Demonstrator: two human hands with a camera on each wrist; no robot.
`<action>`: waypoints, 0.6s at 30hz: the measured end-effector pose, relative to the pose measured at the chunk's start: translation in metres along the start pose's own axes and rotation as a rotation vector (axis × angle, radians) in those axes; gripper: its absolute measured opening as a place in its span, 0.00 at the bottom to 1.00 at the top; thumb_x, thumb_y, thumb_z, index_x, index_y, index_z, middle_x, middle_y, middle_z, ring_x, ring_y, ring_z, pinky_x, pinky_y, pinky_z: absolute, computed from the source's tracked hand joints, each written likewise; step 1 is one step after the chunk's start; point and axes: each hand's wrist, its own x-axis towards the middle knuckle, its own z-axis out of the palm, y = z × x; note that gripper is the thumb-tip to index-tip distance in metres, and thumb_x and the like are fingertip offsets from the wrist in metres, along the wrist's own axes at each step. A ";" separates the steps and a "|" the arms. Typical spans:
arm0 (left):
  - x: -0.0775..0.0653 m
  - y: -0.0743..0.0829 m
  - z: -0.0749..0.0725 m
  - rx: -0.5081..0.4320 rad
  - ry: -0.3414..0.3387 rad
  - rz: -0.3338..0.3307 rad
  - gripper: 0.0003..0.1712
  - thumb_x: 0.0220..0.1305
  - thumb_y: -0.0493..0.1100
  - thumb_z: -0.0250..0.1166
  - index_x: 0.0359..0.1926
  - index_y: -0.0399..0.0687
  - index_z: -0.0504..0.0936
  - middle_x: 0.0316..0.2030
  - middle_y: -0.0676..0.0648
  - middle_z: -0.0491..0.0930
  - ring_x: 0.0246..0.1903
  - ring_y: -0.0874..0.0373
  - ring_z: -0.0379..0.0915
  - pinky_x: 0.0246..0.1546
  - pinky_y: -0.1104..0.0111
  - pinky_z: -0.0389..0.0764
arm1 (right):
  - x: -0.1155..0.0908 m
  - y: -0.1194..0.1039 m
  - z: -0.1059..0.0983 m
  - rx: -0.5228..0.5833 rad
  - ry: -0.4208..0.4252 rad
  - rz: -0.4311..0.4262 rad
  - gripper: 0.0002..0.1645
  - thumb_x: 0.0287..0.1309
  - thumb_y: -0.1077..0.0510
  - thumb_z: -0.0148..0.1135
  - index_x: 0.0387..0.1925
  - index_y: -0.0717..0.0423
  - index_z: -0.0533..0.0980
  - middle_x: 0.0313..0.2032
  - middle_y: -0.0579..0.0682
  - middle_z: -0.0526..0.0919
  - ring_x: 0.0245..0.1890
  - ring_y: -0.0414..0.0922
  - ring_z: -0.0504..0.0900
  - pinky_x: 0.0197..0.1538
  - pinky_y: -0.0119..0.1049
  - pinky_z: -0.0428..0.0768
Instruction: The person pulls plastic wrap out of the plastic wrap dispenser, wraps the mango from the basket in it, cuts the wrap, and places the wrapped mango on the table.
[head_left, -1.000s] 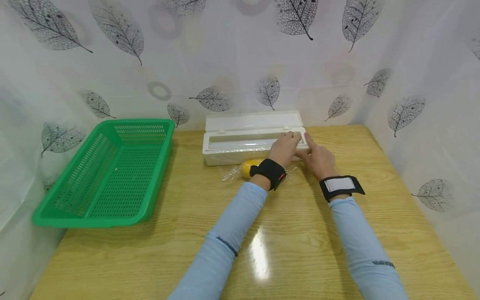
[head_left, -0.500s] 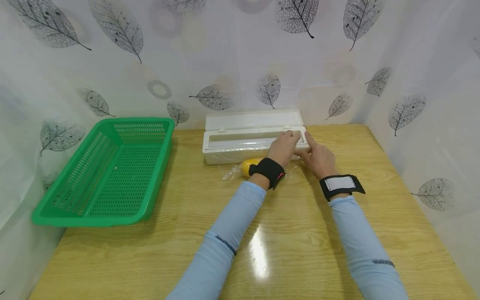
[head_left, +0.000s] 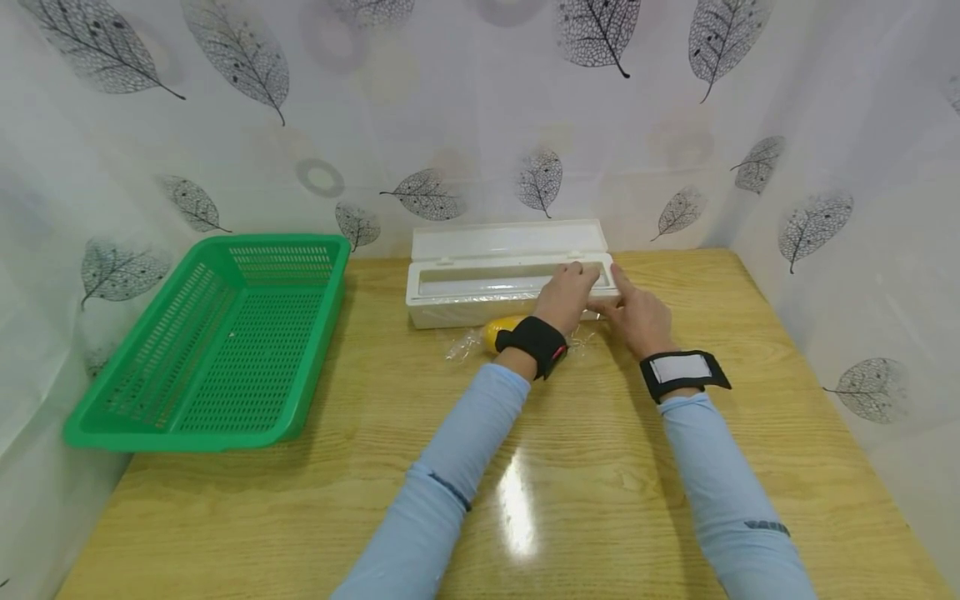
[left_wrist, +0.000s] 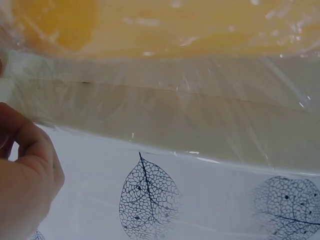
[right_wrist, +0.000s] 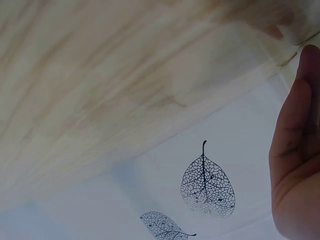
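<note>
A long white cling film box (head_left: pixel 435 315) stands at the back of the table, its lid (head_left: pixel 510 240) raised. A white roll (head_left: pixel 480 287) lies inside, and clear cling film (left_wrist: pixel 200 95) hangs over the box's front. My left hand (head_left: pixel 566 297) has curled fingers at the film by the box's right part and appears to pinch it. Around the right end, my right hand (head_left: pixel 641 321) holds the box, forefinger up at the corner and thumb at the front. A yellow rounded thing (head_left: pixel 495 335) wrapped in clear film lies before the box, partly hidden by my left wrist.
A green plastic basket (head_left: pixel 300 392) with slotted walls stands at the left of the wooden table (head_left: pixel 585 500). Behind the box hangs a white curtain (head_left: pixel 480 117) with leaf prints, which also lines both sides.
</note>
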 end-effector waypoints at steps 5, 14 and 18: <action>-0.001 -0.002 0.000 -0.020 -0.012 0.002 0.23 0.66 0.33 0.64 0.61 0.50 0.74 0.55 0.44 0.76 0.54 0.50 0.72 0.49 0.67 0.80 | 0.000 0.000 0.000 0.005 -0.005 0.003 0.50 0.60 0.32 0.61 0.76 0.48 0.57 0.27 0.60 0.86 0.17 0.50 0.71 0.20 0.41 0.64; -0.001 -0.004 0.000 -0.009 -0.008 0.015 0.20 0.68 0.33 0.62 0.58 0.49 0.75 0.54 0.45 0.77 0.53 0.50 0.72 0.51 0.68 0.79 | 0.000 0.000 0.000 0.012 -0.005 0.000 0.51 0.59 0.33 0.62 0.76 0.50 0.57 0.28 0.60 0.86 0.18 0.50 0.72 0.21 0.41 0.65; -0.001 -0.005 -0.001 0.004 -0.009 0.022 0.18 0.69 0.32 0.60 0.58 0.49 0.75 0.53 0.45 0.78 0.52 0.50 0.73 0.51 0.67 0.78 | 0.000 0.000 0.001 0.013 0.003 -0.002 0.51 0.59 0.34 0.63 0.76 0.50 0.58 0.27 0.60 0.86 0.19 0.52 0.73 0.21 0.43 0.66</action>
